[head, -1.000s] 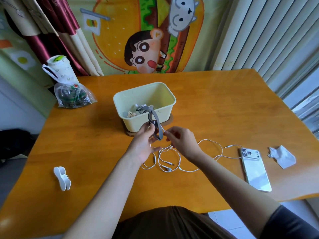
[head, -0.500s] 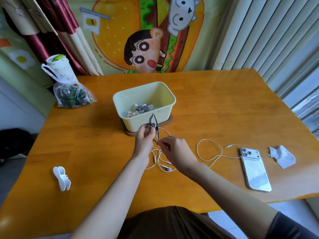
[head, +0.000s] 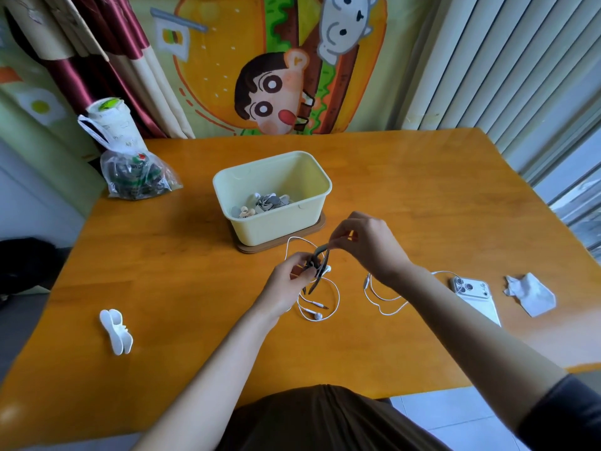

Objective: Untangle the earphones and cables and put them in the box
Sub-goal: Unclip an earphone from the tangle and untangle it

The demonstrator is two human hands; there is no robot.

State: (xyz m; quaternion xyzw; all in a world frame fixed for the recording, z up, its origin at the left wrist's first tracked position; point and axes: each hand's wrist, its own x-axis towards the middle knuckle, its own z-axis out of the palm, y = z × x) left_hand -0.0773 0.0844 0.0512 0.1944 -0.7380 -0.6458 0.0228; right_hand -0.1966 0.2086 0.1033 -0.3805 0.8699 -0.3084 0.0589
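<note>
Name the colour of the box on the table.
The box is pale yellow, per the head view.

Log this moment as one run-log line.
left hand: grips grey cable | right hand: pinches cable's upper end | white earphones: on table | box: partly filled

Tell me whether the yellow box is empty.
Not empty: a heap of grey and white items lies on the floor of the box.
</note>
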